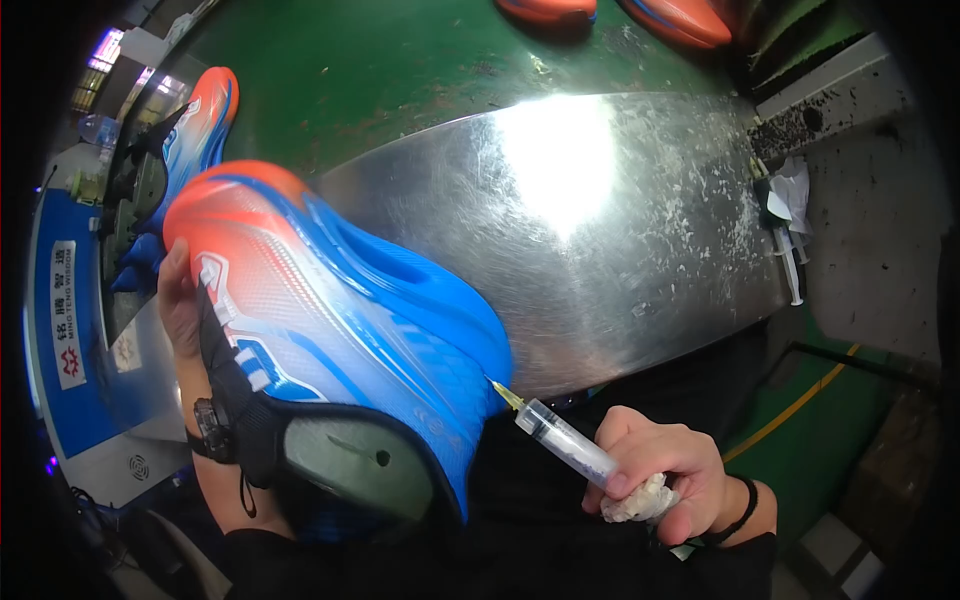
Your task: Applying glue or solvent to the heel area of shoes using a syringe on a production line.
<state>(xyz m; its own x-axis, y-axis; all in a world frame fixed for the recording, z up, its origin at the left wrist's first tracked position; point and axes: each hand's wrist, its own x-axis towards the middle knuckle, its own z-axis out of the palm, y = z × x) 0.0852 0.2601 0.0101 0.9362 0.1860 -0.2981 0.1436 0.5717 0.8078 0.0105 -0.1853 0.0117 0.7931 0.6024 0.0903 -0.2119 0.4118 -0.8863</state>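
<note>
A blue, white and orange running shoe [330, 300] is tilted up in front of me on a grey-green shoe last [355, 465]. My left hand [180, 305] grips it from the left near the toe, its fingers partly hidden behind the shoe. In my right hand [665, 465] is a clear plastic syringe [568, 440], slanting up to the left. Its thin yellowish needle tip reaches the shoe's heel side, near where upper and sole meet. A crumpled whitish wad [640, 500] sits in the same hand, at the back of the syringe.
A scratched metal plate [430, 190] lies on the green table [300, 60]. Another similar shoe [190, 140] stands at the far left, and orange shoe toes [680, 20] show at the far edge. More syringes [788, 260] and white paper [792, 190] hang at the plate's right end.
</note>
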